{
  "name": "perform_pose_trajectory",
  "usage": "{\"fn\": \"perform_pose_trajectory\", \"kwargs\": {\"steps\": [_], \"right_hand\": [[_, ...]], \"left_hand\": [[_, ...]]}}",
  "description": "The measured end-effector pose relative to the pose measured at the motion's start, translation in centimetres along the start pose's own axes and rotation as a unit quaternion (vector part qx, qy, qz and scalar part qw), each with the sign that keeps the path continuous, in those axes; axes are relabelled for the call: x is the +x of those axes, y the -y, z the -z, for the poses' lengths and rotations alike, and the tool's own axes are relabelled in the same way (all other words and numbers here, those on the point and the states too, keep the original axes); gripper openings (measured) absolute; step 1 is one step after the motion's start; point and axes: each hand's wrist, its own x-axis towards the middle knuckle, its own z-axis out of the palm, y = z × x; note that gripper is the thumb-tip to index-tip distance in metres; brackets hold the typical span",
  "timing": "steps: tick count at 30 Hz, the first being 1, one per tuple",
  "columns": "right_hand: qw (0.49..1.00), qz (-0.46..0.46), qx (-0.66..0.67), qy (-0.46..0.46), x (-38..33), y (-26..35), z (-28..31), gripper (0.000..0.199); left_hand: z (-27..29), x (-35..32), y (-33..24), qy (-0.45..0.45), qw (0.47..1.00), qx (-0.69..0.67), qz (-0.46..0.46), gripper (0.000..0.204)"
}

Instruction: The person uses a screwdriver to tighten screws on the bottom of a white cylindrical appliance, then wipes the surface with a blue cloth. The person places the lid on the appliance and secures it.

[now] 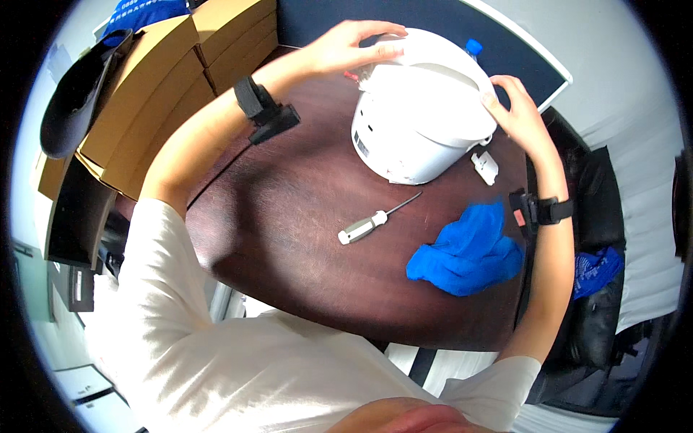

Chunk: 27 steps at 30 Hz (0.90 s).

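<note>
A white rice cooker [422, 119] stands tilted at the far side of the brown table, with a small panel on its left side. My left hand [354, 47] grips the rim of its raised upper part, fingers on the far side and thumb nearer. On the right, my right hand [521, 119] curls around the cooker's edge near the hinge side. A screwdriver [364, 228] with a grey-white handle lies in front of the cooker. Right of it rests a crumpled blue cloth [468, 252]. Beside the cooker's base is a small white plastic piece [485, 167].
Stacked cardboard boxes [155, 94] stand at the left, with a black curved object [83, 97] against them. Behind the cooker rise a blue bottle cap [473, 47] and a dark partition [317, 22]. A black seat [603, 195] is off the table's right edge.
</note>
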Motion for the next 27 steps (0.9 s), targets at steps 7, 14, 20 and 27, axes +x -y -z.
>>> {"fn": "perform_pose_trajectory", "kwargs": {"steps": [7,14,20,27], "right_hand": [[0.998,0.055,-0.006,0.011,2.3,7.0,-0.8,0.063],[0.988,0.094,-0.027,0.119,4.8,8.1,-0.1,0.042],[0.982,0.087,-0.025,0.165,4.7,9.1,1.0,0.034],[0.990,0.069,-0.025,0.121,4.4,10.7,1.4,0.017]], "left_hand": [[-3.8,-2.5,1.4,-0.053,0.931,-0.328,0.153,0.072],[-3.6,-4.3,0.5,-0.064,0.942,-0.303,0.130,0.077],[-4.0,-8.0,-4.5,-0.111,0.956,-0.256,0.090,0.063],[-3.1,-10.5,-5.5,-0.137,0.965,-0.212,0.067,0.062]]}}
